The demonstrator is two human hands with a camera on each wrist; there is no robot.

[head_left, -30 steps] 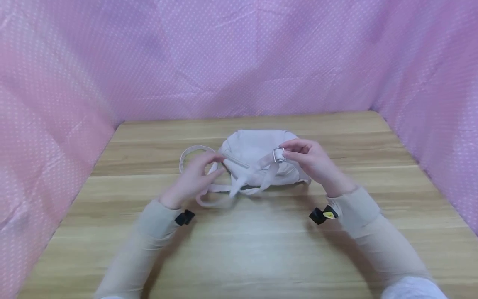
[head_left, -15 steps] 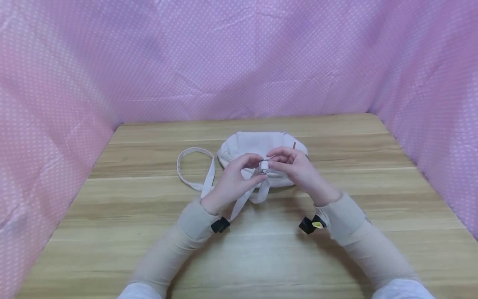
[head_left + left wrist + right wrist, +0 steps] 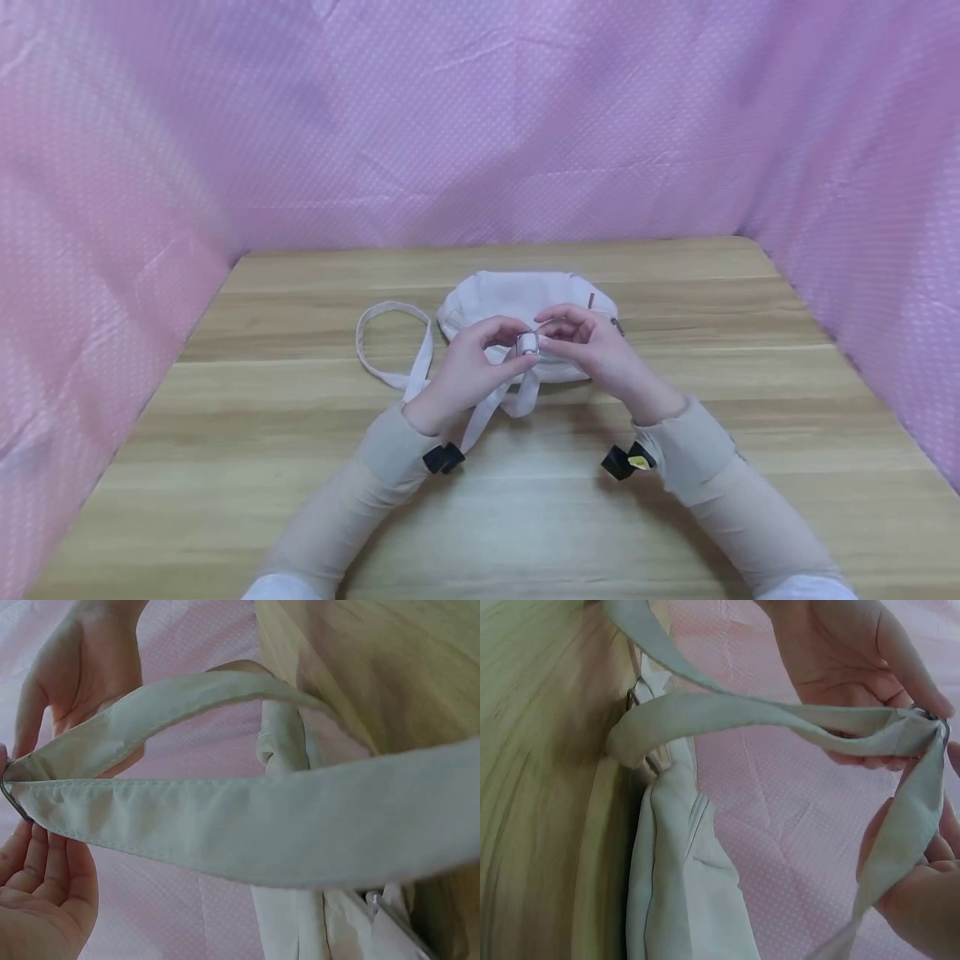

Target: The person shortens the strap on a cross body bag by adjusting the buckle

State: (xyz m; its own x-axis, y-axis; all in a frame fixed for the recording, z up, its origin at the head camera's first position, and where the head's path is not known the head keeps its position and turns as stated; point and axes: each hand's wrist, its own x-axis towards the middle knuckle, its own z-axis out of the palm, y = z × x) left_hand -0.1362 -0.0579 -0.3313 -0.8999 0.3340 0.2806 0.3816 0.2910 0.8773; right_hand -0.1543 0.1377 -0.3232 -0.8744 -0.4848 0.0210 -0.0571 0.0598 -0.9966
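Observation:
A small off-white bag (image 3: 517,292) lies on the table, its strap (image 3: 240,825) raised toward my hands. A square metal buckle (image 3: 528,343) on the strap is between both hands, above the front of the bag. My left hand (image 3: 474,364) pinches the buckle from the left with thumb and fingertips. From the other side my right hand (image 3: 596,350) pinches at the buckle's edge, thumb below the curled fingers. In the right wrist view the two strap lengths meet at the buckle, and one hangs in front of the right hand (image 3: 922,892).
Another loop of strap (image 3: 360,333) lies on the wooden table (image 3: 525,517) left of the bag. A zipper pull (image 3: 373,901) shows on the bag. A pink dotted curtain (image 3: 480,125) stands behind the table and along both sides.
My left hand has moved right and taken hold of the buckle. The right hand has brought the buckle left and nearer to me. Over the last half second both hands have barely moved.

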